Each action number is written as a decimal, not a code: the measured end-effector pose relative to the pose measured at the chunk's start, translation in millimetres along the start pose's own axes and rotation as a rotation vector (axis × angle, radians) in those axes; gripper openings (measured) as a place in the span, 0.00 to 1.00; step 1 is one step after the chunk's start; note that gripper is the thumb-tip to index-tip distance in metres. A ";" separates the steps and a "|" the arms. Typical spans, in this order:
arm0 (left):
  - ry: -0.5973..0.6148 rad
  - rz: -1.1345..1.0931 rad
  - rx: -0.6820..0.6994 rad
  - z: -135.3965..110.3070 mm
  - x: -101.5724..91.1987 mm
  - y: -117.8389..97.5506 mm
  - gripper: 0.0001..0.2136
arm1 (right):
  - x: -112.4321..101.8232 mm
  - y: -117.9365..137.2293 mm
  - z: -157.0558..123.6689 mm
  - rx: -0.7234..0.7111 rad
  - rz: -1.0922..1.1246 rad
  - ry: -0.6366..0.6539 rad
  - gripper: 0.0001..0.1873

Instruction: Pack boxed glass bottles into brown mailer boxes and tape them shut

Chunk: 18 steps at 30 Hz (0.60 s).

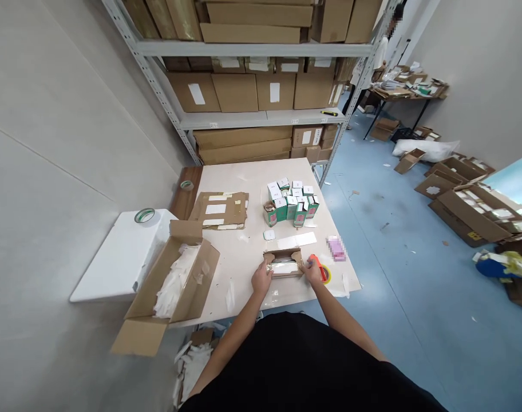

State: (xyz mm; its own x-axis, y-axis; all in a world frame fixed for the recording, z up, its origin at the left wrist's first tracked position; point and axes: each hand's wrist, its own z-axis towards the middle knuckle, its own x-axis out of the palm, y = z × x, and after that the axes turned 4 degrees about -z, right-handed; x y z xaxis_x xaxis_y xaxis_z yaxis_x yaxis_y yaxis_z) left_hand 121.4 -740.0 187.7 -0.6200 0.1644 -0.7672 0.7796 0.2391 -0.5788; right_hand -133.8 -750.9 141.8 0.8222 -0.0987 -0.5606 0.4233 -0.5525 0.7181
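A small open cardboard box (287, 275) lies near the front edge of the table, with something white and clear-wrapped inside. My left hand (261, 278) grips its left end, fingers closed over the side. At the right end my right hand (313, 271) is closed on the box's edge. Beside that hand lie an orange-red tape dispenser (315, 259) and a yellow tape roll (327, 274). Behind the box are white paper strips (296, 240) and a small white card (269, 235). Several green-and-white small boxes (291, 206) stand grouped farther back.
An open carton (196, 289) with white packing material stands at the left. Flattened cardboard (224, 210) is stacked on the table (252, 180). A pink item (337, 249) lies near the right edge. Shelving (261, 118) holds cartons behind; a person (380, 54) stands far back.
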 end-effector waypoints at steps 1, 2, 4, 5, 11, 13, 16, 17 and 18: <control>-0.030 0.034 0.004 -0.9 1.3 -2.4 0.33 | 1.5 -1.0 -0.3 0.036 -0.048 0.008 0.32; -0.057 0.070 0.010 -0.6 1.6 -4.7 0.36 | 2.5 -2.6 -1.1 0.062 -0.080 0.017 0.33; -0.099 0.139 0.059 3.8 -0.7 -9.4 0.41 | 3.2 -6.7 -2.8 0.065 -0.110 0.021 0.37; -0.111 0.173 0.105 7.6 -3.2 -11.9 0.42 | 3.1 -8.7 -3.3 0.062 -0.120 0.024 0.38; 0.185 0.352 0.304 26.5 -9.5 -21.0 0.35 | 4.7 -11.8 -1.0 0.031 -0.176 -0.012 0.41; 0.273 0.388 0.295 25.1 -3.5 -19.3 0.30 | 7.2 -9.9 0.1 0.037 -0.150 -0.008 0.41; 0.300 0.428 0.280 21.4 5.1 -15.4 0.29 | 7.3 -9.1 2.6 0.035 -0.103 -0.014 0.38; 0.311 0.440 0.278 21.0 6.4 -14.9 0.30 | 5.2 -10.2 3.9 0.023 -0.104 -0.028 0.37; 0.328 0.454 0.277 21.3 6.9 -15.1 0.32 | 1.8 -12.1 5.7 0.009 -0.114 -0.047 0.35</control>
State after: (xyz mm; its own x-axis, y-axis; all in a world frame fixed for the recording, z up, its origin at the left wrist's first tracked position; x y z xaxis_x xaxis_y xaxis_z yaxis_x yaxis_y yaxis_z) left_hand 107.3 -762.9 185.3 -0.1823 0.4874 -0.8540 0.9382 -0.1736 -0.2994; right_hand -139.6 -749.0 129.7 0.7501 -0.0729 -0.6573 0.5096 -0.5699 0.6447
